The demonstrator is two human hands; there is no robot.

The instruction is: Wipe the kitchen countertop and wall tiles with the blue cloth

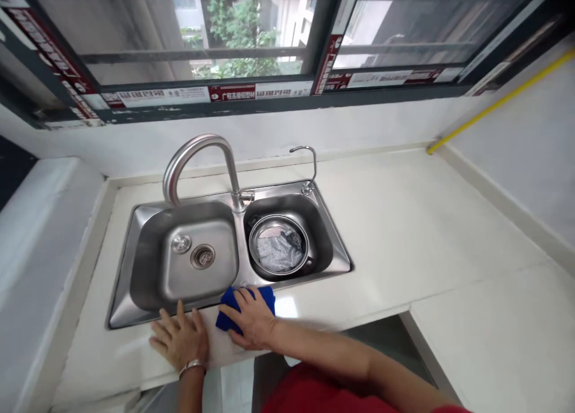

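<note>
Under my right hand (pixel 252 318) is a folded blue cloth (pixel 268 297), pressed on the counter at the front rim of the sink, below the divider between its basins. My fingers curve over the cloth and hide part of it. To the left, my left hand (pixel 179 338) lies flat with fingers spread, its fingertips by the front edge of the steel double sink (pixel 121 293). It holds nothing, and a bracelet (pixel 192 365) circles its wrist. A round metal pot (pixel 306 240) stands in the right basin with a grey cloth (pixel 278 254) in it.
A curved faucet (pixel 202 140) rises behind the divider, and a thin small tap (pixel 313 161) stands at the back right. In the left basin are a drain (pixel 203 256) and a loose metal strainer (pixel 181 243). The white counter (pixel 404 233) extends right towards a yellow pipe (pixel 498 104).
</note>
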